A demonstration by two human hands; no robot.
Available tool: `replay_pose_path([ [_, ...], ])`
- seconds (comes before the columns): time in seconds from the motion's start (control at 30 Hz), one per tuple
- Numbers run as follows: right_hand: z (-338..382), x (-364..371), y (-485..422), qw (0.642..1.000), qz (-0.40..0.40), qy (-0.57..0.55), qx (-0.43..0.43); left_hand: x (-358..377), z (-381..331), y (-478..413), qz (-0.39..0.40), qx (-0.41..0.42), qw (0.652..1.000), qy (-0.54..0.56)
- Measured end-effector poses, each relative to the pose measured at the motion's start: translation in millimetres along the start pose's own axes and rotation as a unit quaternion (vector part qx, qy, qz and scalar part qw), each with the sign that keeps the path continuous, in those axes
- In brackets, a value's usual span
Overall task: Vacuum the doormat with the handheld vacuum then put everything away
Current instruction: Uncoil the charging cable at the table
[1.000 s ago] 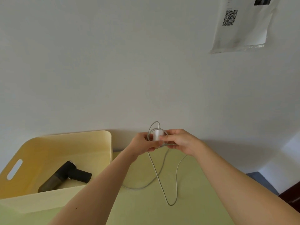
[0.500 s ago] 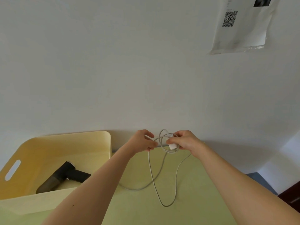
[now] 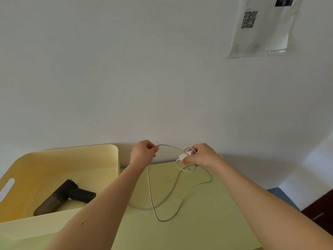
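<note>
While the handheld vacuum already lies inside the pale yellow bin to the left of both hands, the step in hand looks like the putting-away part: winding up the white charging cable. The right hand is closed around the small white charger block with a few loops gathered at it; the left hand pinches a length of the cable, which arches between the two hands. Below them the rest hangs slack and trails in loose curves on the light green counter. Next, by my judgement, the left hand should carry its length round the block, feeding slack without snagging the loops, then the bundle goes into the bin. Behind the hands a plain white wall rises; a printed sheet with a QR code hangs up to the right.
</note>
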State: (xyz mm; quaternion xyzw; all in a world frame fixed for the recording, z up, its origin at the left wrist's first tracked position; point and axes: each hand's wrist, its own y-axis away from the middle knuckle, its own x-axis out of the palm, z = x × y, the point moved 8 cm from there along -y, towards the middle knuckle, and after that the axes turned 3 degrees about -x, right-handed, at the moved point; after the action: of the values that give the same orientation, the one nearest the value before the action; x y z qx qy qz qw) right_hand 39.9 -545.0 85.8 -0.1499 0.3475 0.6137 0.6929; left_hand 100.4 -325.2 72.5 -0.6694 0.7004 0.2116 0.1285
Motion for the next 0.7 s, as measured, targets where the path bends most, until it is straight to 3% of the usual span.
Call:
replay_pose_path([
  [0.2, 9, -7, 6, 0.999, -0.037, 0.003, -0.039, -11, 10, 0, -0.019, -0.021, 1.0, -0.005],
  [0.47, 18, 10, 7, 0.994, 0.056, 0.07, -0.061, 28, -47, 25, 0.128, 0.124, 0.984, -0.011],
  [0.6, 16, 17, 6, 0.993, 0.068, 0.066, -0.064, 36, -63, 30, 0.166, 0.134, 0.977, 0.009],
  [0.7, 16, 20, 6, 0.995, 0.074, 0.036, -0.06, 32, -65, 29, 0.162, 0.109, 0.977, 0.086],
])
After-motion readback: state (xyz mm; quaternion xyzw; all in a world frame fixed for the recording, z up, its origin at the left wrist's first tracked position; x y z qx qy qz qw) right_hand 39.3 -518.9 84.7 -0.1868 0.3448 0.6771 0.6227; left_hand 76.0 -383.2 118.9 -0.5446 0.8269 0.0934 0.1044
